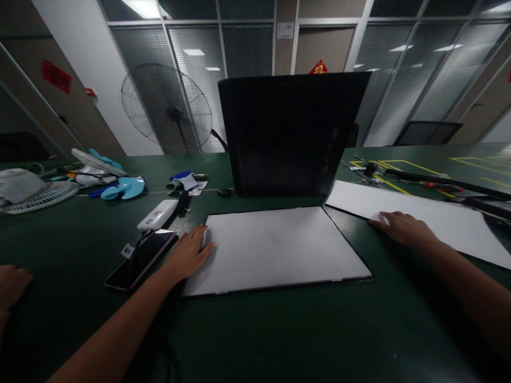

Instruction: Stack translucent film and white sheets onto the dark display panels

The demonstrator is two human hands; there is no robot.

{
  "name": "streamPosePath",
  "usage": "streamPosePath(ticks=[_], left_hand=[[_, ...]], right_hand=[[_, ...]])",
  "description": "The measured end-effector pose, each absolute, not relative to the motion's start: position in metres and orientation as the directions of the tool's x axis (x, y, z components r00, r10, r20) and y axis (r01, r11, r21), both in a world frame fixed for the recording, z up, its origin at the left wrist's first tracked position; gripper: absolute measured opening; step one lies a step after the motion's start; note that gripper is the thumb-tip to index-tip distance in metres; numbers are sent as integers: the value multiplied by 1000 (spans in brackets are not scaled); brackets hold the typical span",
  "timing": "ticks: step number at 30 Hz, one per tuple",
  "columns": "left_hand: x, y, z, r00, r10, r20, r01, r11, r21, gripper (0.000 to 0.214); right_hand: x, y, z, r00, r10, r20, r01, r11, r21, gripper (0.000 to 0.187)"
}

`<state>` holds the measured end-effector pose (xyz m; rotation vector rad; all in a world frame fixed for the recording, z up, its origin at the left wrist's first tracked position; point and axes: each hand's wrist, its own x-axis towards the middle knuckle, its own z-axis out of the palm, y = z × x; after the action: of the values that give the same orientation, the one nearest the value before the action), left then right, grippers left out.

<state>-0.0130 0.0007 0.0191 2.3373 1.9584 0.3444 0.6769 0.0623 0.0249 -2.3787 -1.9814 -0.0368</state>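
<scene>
A flat white panel point(275, 250) with a thin black border lies on the green table before me. My left hand point(189, 252) rests over its left edge, fingers stretched out and thumb on the white surface. To the right, a second white sheet point(423, 218) with a dark edge lies at an angle. My right hand point(403, 229) is on the near edge of that sheet, fingers extended and apart from the thumb. Behind the middle panel stands a large black panel point(291, 133), upright and leaning slightly back.
Left of me lie a phone point(139, 260) and a white device point(157, 214). Fan parts with blue blades point(123, 188) sit farther left. At the left edge is another person's hand point(14, 284). A screwdriver point(443, 186) and black strips point(471, 190) lie at right.
</scene>
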Motion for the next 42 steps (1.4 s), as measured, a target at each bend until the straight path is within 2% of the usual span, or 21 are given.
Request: streamPosePath(ticks=[4,7,12,15,18,23,27,30,33,35,36,37,39,40,42], left_hand=[[-12,0,21,155,983,103,966,-172,192,79],[-12,0,21,150,985,87,968,-164,189,81],[-12,1,18,146,982,123,966,-168,195,82],[-13,1,16,141,981,132,967,-165,196,80],[-14,1,16,150,981,120,966,-171,194,81],[-15,1,17,150,983,109,966,-169,194,81],[-14,0,19,157,980,120,962,-180,204,80],[-13,0,21,158,982,102,965,-176,196,82],[-11,0,22,151,986,77,969,-162,185,82],[-11,0,21,149,986,75,970,-160,184,83],[-11,0,21,149,986,77,969,-161,186,82],[-12,0,21,148,986,79,969,-161,188,82],[-12,1,20,145,986,82,969,-159,191,81],[-12,1,19,144,986,85,969,-158,190,80],[-13,1,19,140,986,91,970,-155,189,80]], right_hand=[[666,56,33,140,988,67,990,-141,17,44],[657,50,39,190,977,99,981,-194,27,33],[649,44,47,366,916,164,930,-361,-64,41],[649,46,49,466,863,195,882,-435,-181,53],[647,49,50,548,805,226,823,-472,-316,53],[625,45,49,623,694,362,753,-404,-520,50],[594,34,46,596,614,518,769,-250,-589,45],[571,23,40,492,631,599,820,-105,-563,40],[552,12,35,313,736,601,859,50,-509,40],[541,5,34,105,814,572,867,207,-454,37],[536,3,35,-58,825,562,854,333,-400,33],[532,1,36,-246,797,552,816,478,-326,29],[523,-3,39,-574,645,504,668,725,-167,23],[519,-4,40,-674,573,466,599,793,-109,23],[512,-8,40,-751,532,391,551,831,-73,26]])
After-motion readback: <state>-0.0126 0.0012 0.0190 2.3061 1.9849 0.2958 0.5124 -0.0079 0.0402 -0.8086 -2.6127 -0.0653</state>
